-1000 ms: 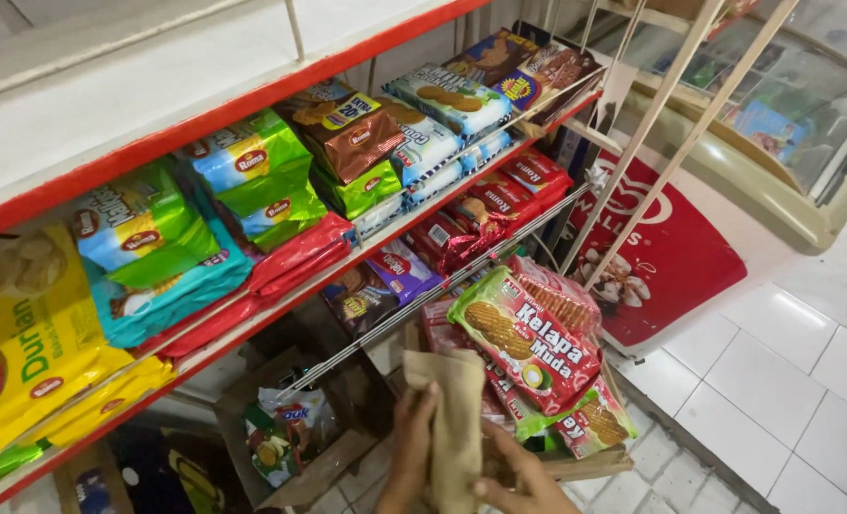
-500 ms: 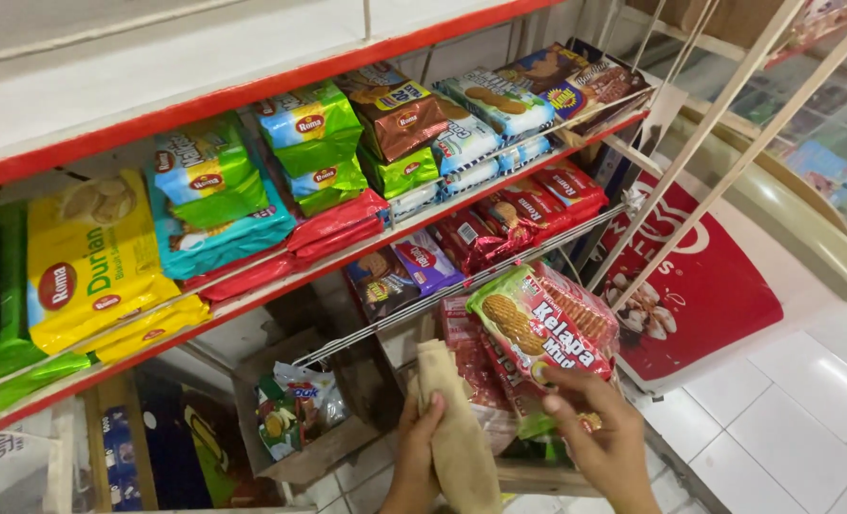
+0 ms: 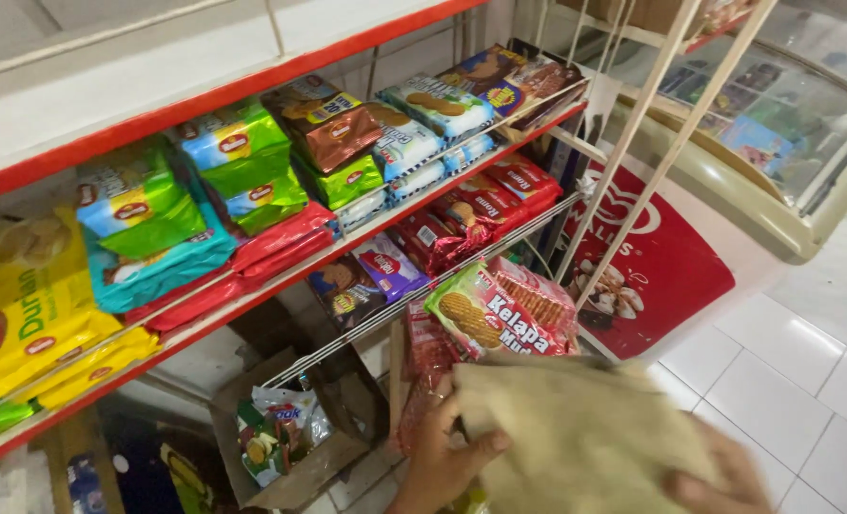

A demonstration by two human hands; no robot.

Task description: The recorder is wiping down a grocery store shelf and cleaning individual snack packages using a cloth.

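Tan cardboard flap (image 3: 585,428); red-green biscuit pack (image 3: 500,309); red-edged shelf (image 3: 205,100); white floor tiles (image 3: 785,381).

The tan cloth (image 3: 585,438) covers most of the right hand (image 3: 718,481), and the bottom edge cuts off both that hand and the left hand's (image 3: 443,457) wrist. The cloth also hides the lower part of the red biscuit packs (image 3: 500,314). At far left, the yellow packets (image 3: 24,314) run past the frame edge.

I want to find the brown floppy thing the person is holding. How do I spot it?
Start at the red-edged shelf full of shiny snack packets, then look down to the bottom of the picture. There the left hand and right hand hold a cloth. It is the only plain, dull tan thing, with no pictures on it, just below the red and green biscuit packet.
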